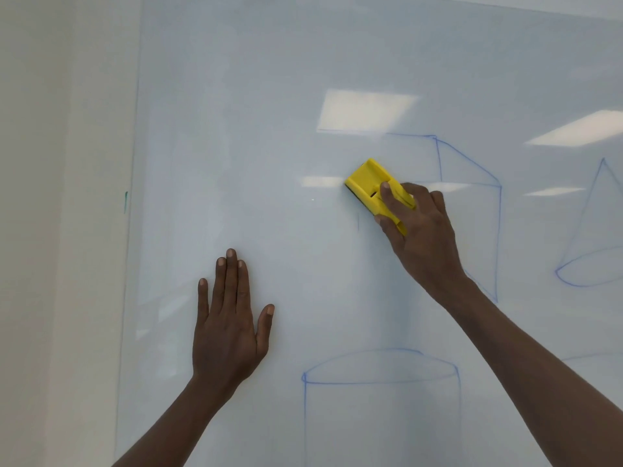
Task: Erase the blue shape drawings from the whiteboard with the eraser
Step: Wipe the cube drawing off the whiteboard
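My right hand [419,227] grips a yellow eraser [369,187] and presses it against the whiteboard [236,112], at the left part of a blue cube drawing [472,166]. The cube's left side is largely wiped away; its right edges and top remain. A blue cylinder drawing [381,375] lies below, and a blue cone drawing [593,230] sits at the right edge. My left hand [229,325] rests flat on the board, fingers straight, left of the cylinder.
The whiteboard's left edge [129,214] meets a cream wall [60,197]. A small green mark [126,201] sits on that edge. Ceiling lights reflect on the board surface. A faint blue line [590,357] shows at the lower right.
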The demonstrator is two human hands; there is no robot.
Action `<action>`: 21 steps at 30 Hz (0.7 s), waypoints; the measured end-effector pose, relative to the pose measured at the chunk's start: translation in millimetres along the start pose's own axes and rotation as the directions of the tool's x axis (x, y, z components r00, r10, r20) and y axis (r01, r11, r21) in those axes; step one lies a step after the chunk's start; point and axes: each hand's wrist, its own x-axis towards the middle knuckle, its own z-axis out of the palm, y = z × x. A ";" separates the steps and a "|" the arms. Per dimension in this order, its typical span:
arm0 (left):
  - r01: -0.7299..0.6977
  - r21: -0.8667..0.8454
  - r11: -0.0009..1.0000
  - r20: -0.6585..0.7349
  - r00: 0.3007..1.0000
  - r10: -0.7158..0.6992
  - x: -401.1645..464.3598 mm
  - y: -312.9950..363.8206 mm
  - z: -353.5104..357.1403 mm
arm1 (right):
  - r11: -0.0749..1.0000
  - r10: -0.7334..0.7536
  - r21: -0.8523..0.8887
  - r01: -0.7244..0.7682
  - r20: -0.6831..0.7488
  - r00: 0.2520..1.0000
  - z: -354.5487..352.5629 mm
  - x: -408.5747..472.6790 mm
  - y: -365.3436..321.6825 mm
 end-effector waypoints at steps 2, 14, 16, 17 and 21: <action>-0.004 -0.007 1.000 0.009 1.000 0.004 -1.1 4.4 1.9 | 0.998 0.060 0.002 -0.060 -0.004 0.998 0.0 3.2 1.9; -0.006 0.010 1.000 -0.002 1.000 0.006 0.6 -0.9 1.4 | 1.000 -0.009 -0.011 0.009 -0.002 1.000 1.1 -41.1 5.6; -0.005 0.004 1.000 -0.004 1.000 0.005 0.9 -0.1 1.3 | 0.999 0.043 0.010 -0.043 -0.018 0.999 1.7 -32.3 5.4; -0.005 0.002 1.000 -0.004 1.000 0.005 0.9 0.3 1.3 | 0.998 0.062 0.018 -0.062 -0.022 0.998 2.5 -28.4 2.5; -0.003 0.005 1.000 0.002 1.000 0.003 1.0 0.6 1.0 | 0.999 0.020 0.026 -0.020 0.000 1.000 4.8 -27.7 -14.3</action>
